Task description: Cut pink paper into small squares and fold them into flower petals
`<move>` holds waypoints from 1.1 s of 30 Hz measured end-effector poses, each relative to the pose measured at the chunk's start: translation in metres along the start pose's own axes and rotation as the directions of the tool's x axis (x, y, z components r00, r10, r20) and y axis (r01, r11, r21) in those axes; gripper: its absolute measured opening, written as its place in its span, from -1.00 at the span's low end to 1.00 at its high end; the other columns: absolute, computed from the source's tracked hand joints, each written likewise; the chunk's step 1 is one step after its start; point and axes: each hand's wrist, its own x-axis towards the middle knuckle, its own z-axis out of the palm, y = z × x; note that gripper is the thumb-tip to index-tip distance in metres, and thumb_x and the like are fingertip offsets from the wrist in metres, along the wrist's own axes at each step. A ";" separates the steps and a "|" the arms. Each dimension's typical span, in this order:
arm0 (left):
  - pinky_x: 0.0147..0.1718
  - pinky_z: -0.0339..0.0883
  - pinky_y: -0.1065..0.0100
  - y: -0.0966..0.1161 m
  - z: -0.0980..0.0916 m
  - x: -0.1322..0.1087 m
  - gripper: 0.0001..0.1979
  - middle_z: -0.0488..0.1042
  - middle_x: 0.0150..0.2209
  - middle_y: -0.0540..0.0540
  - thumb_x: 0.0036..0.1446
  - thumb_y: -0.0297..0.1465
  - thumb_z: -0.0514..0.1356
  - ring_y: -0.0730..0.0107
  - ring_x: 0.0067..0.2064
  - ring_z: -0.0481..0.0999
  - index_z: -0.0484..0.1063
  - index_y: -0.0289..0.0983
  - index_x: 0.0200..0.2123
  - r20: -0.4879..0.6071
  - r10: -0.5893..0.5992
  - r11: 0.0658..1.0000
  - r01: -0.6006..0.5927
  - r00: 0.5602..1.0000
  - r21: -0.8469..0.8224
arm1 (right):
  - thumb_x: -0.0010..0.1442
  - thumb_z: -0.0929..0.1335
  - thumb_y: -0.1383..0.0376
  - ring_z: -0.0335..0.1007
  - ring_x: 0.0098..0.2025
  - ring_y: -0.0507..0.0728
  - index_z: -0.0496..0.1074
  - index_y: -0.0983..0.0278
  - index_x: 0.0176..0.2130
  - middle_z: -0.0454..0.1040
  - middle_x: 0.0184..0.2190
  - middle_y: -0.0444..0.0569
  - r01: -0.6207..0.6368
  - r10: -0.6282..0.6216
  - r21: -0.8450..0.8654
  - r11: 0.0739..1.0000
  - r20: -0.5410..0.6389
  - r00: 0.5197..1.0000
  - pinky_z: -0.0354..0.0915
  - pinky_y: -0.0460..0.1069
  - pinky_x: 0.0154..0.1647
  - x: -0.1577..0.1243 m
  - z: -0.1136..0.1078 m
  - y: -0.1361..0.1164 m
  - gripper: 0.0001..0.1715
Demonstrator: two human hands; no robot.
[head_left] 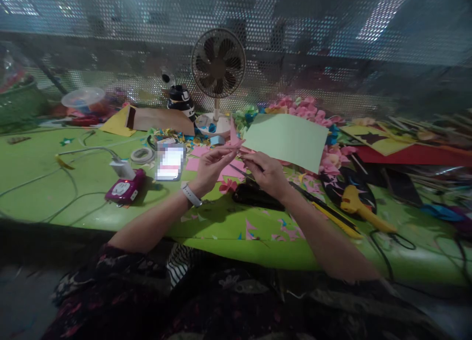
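My left hand (213, 169), with a white band at the wrist, has its fingers pressed together on a small piece of pink paper (236, 146). Facing it, my right hand (267, 173) is closed in a pinch by the paper's near edge; its fingertips hide what they grip. Beneath the hands lie flat pink paper sheets (197, 164) and a thin dark blade-like tool (239, 171). A pink paper flower (227, 186) rests just below my hands, beside a black object (254, 197) under my right wrist. Behind them a pale green sheet (287, 137) leans on pink paper flowers (302, 108).
A desk fan (218, 67) stands at the back. Left are a phone (170, 162), a tape roll (142, 155) and a purple power socket (125, 187) with trailing cables. Right are a yellow cutter (337, 219) and a yellow glue gun (363, 209). Paper scraps (250, 229) litter the front edge.
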 end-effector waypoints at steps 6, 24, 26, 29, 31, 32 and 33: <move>0.03 0.41 0.22 -0.011 -0.007 0.003 -0.72 0.67 -0.17 -0.10 -0.03 -0.22 0.48 0.28 -0.09 0.62 0.68 -0.17 -0.23 0.040 -0.088 0.995 0.090 0.995 -0.047 | 0.39 0.28 0.20 0.55 -0.31 0.12 0.52 0.24 -0.10 0.62 -0.21 0.03 -0.107 0.091 0.136 0.985 0.118 0.989 0.48 0.02 -0.26 0.002 -0.004 -0.002 -0.74; 0.11 0.39 0.14 -0.004 -0.008 0.003 -0.78 0.66 -0.08 -0.14 0.07 -0.22 0.43 0.19 0.04 0.60 0.68 -0.17 -0.22 0.110 0.011 0.999 -0.017 0.994 0.050 | 0.36 0.31 0.17 0.45 -0.45 0.07 0.49 0.21 -0.16 0.56 -0.29 -0.05 -0.210 0.173 0.228 0.951 0.171 0.970 0.44 -0.01 -0.42 0.002 -0.001 -0.002 -0.79; 0.08 0.41 0.17 -0.006 -0.009 0.003 -0.76 0.66 -0.09 -0.14 0.07 -0.22 0.43 0.22 0.01 0.61 0.68 -0.16 -0.18 0.120 -0.038 0.999 0.035 0.992 0.021 | 0.35 0.31 0.16 0.45 -0.46 0.07 0.49 0.22 -0.16 0.55 -0.31 -0.05 -0.229 0.182 0.251 0.940 0.197 0.963 0.44 -0.01 -0.43 0.002 0.000 -0.001 -0.78; -0.01 0.45 0.21 -0.006 -0.008 0.003 -0.83 0.68 -0.22 -0.10 0.01 -0.25 0.47 0.28 -0.12 0.63 0.69 -0.18 -0.31 0.061 -0.037 0.999 0.037 0.997 0.000 | 0.30 0.37 0.16 0.52 -0.32 0.12 0.48 0.24 -0.11 0.59 -0.20 0.01 -0.201 0.171 0.198 0.959 0.157 0.973 0.46 0.03 -0.28 0.001 0.004 -0.002 -0.77; -0.07 0.46 0.24 -0.004 -0.007 0.003 -0.84 0.66 -0.30 -0.08 -0.03 -0.26 0.49 0.32 -0.19 0.62 0.67 -0.20 -0.41 0.007 0.001 1.000 -0.001 1.000 0.029 | 0.29 0.39 0.20 0.53 -0.22 0.16 0.48 0.25 -0.10 0.59 -0.14 0.06 -0.160 0.148 0.141 0.977 0.094 0.985 0.45 0.05 -0.17 0.000 0.007 -0.004 -0.78; -0.08 0.47 0.24 -0.003 -0.006 0.002 -0.84 0.66 -0.32 -0.07 -0.04 -0.26 0.49 0.33 -0.21 0.62 0.66 -0.20 -0.43 -0.008 0.020 0.999 -0.020 1.000 0.047 | 0.30 0.37 0.22 0.53 -0.20 0.17 0.48 0.25 -0.11 0.60 -0.15 0.06 -0.141 0.133 0.122 0.983 0.071 0.989 0.44 0.06 -0.14 -0.001 0.008 -0.005 -0.81; -0.10 0.47 0.25 -0.002 -0.005 0.002 -0.83 0.65 -0.33 -0.07 -0.05 -0.26 0.49 0.33 -0.22 0.61 0.66 -0.20 -0.44 -0.016 0.038 0.998 -0.037 0.999 0.060 | 0.32 0.35 0.24 0.53 -0.21 0.16 0.48 0.25 -0.13 0.60 -0.19 0.05 -0.128 0.121 0.110 0.986 0.063 0.991 0.44 0.06 -0.14 -0.002 0.009 -0.006 -0.84</move>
